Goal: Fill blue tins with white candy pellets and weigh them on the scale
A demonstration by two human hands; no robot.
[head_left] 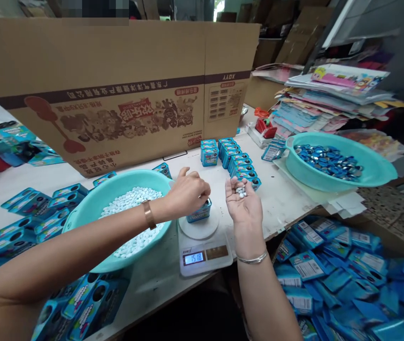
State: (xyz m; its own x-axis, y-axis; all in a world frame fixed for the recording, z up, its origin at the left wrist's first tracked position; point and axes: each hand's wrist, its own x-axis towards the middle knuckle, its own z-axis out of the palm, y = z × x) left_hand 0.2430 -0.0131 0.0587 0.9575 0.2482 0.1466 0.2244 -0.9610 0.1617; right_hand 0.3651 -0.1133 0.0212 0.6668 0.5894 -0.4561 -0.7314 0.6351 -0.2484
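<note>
White worktable (287,203), cluttered: at the near edge a digital scale (205,246) carries a small blue tin (199,211). Left hand (188,192), fingers pinched together, sits directly over the tin; right hand (242,201) lies palm-up and open just beside it, cupping a few white tablets (241,192). Left of the scale, a teal basin (117,208) of white tablets; farther back, rows of blue tins (233,158) and a large cardboard box (117,90).

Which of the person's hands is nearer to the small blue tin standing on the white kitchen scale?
Left. The left hand hovers right over the small blue tin on the white kitchen scale, fingers at its rim. The right hand is beside it, palm up, holding white tablets.
</note>
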